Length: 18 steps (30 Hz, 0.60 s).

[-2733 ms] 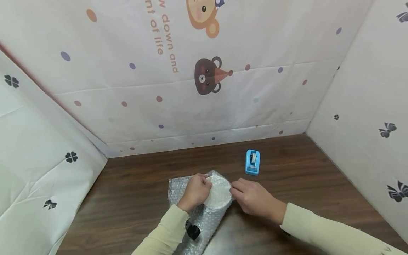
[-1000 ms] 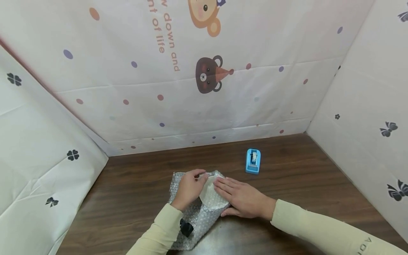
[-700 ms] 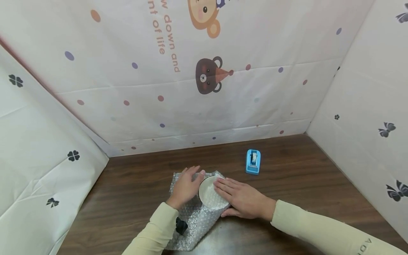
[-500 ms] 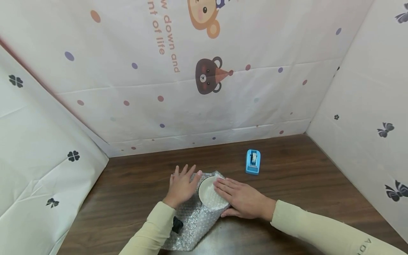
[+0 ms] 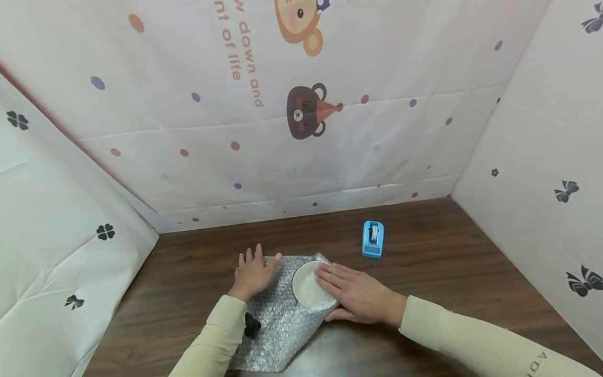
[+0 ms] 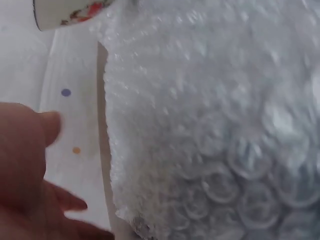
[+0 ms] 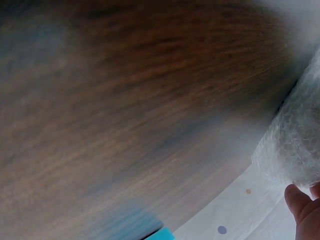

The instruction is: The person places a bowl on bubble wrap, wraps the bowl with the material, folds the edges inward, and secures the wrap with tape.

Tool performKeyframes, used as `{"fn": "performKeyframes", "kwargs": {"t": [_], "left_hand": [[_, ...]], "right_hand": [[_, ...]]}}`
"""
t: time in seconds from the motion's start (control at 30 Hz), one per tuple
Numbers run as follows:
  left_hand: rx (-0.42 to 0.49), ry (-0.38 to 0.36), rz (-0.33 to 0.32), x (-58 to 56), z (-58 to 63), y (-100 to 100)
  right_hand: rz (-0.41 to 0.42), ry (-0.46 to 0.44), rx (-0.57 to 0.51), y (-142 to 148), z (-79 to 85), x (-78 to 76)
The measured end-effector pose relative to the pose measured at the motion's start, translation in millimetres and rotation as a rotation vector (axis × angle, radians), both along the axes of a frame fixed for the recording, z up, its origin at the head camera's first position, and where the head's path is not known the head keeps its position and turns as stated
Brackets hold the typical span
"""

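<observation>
Tabletop, right hand on bubble wrap

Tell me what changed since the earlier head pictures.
The left hand has let go beside the white vessel and moved left, now spread open. The right hand, pinching at first, now lies flat on the bubble wrap. The blue tape dispenser stayed put.
</observation>
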State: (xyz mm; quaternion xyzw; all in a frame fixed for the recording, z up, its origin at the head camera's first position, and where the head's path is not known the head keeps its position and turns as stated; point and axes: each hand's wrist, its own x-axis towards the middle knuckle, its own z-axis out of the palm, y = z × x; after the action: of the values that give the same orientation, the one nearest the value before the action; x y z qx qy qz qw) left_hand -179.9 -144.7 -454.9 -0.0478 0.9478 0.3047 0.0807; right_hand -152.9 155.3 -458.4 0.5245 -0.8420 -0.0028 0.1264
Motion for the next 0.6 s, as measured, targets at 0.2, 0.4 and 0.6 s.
{"fn": "performKeyframes", "kwargs": {"t": [0.2,0.4,0.6], "left_hand": [[-0.086,0.015,0.066,-1.9,-7.4,-4.7],[-0.180,0.112,0.076,-5.9,-13.8,-3.4],[-0.080,0.182,0.143,-10.5,-10.4,-2.3]], "right_hand": [[-0.006,-0.028,0.008,-0.1,1.0,-0.5],[-0.011,-0.036,0.019,-0.3,1.9,-0.5],[-0.006,-0.027,0.020,0.1,1.9,-1.2]]}}
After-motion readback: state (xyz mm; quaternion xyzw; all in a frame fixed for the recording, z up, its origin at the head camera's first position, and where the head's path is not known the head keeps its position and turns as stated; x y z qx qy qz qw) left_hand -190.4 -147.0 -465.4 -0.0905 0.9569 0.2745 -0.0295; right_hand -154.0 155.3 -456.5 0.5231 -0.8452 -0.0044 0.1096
